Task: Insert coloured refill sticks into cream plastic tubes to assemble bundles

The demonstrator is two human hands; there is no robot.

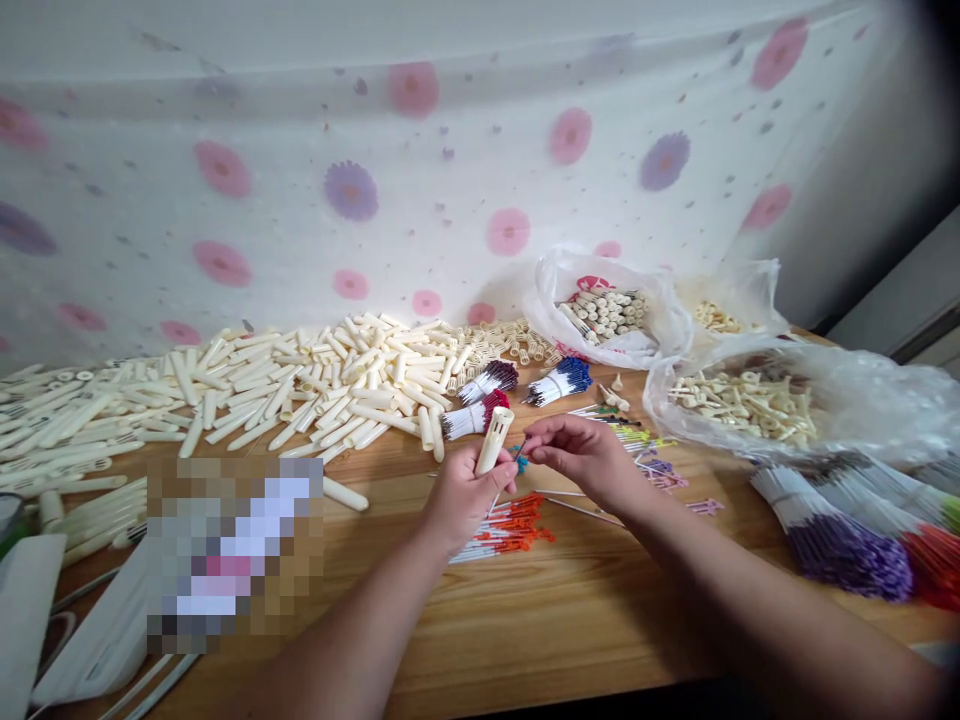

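Observation:
My left hand (469, 495) is closed round a cream plastic pen barrel (495, 442), held tilted with its slotted end up. Just right of the barrel, my right hand (585, 455) pinches the dark end of a thin pen refill between thumb and finger. A small teal-blue plastic piece (520, 461) shows between the two hands; what it is joined to is hidden. Under my left hand lie several white refills with orange ends (517, 522). Beyond the right hand, purple-ended refills (660, 473) and yellow-ended refills (649, 438) lie on the wooden table (525, 630).
A wide heap of cream barrels (330, 385) spreads along the back left. Banded refill bundles with blue ends (559, 382) and red ends (476, 415) stand behind my hands. Plastic bags (675, 335) of cream parts and purple refill bundles (847, 530) lie right. A blurred patch (240, 540) covers something left.

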